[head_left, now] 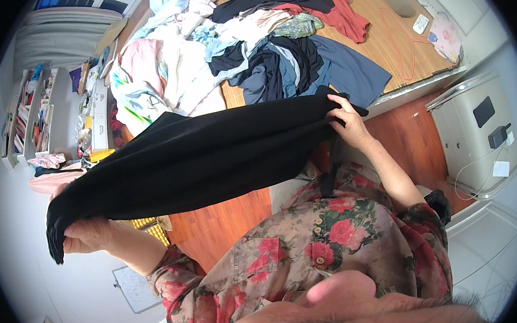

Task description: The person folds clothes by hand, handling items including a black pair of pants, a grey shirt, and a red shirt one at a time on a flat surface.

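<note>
I see left hand [91,235] grasping one end of black garment [211,153] | right hand [351,124] pinching the other | stretched between them | clothes heap [265,58] beyond

No text, label, number or sign is reading clearly in this view. Checking the likely spots: book spines [21,117] on the white shelf [32,125] at far left are showing too small to make out. Small white item [421,23] on the wooden table [389,54] is showing dark marks, not resolving into characters. Framed sheet [138,288] at lower left is showing faint lines only; can't tell if it's writing or drawing. Small white square [501,168] at far right is coming through too coarse to read.
</note>
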`<state>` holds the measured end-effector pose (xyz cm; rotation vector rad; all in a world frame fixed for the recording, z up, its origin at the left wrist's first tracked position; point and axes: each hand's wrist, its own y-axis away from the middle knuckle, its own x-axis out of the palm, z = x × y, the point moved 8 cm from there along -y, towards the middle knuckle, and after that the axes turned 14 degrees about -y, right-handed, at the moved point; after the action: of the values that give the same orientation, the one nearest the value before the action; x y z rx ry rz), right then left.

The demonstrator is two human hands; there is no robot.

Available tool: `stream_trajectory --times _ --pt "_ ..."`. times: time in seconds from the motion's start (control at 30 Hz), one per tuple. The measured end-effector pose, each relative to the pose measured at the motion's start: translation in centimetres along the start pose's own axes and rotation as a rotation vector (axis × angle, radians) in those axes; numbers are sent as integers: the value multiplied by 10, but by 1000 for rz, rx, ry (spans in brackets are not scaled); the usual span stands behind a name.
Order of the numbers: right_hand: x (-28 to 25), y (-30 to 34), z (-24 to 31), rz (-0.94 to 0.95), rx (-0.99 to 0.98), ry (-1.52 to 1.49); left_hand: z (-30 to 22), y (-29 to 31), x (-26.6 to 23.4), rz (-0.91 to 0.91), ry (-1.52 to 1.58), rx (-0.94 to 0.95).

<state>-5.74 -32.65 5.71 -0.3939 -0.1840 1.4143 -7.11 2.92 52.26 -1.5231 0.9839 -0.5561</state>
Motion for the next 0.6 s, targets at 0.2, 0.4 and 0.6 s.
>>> stream_trajectory --times 0.2,0.4,0.6 --pt "23 -21 -27 376 20 -119 8 5 -9 71 419 -264" --pt "13 -7 -36 303 177 -164 5 19 -43 -182 105 -221" --pt "-49 6 -50 -67 372 -202 60 61 -71 -49 -446 -300"
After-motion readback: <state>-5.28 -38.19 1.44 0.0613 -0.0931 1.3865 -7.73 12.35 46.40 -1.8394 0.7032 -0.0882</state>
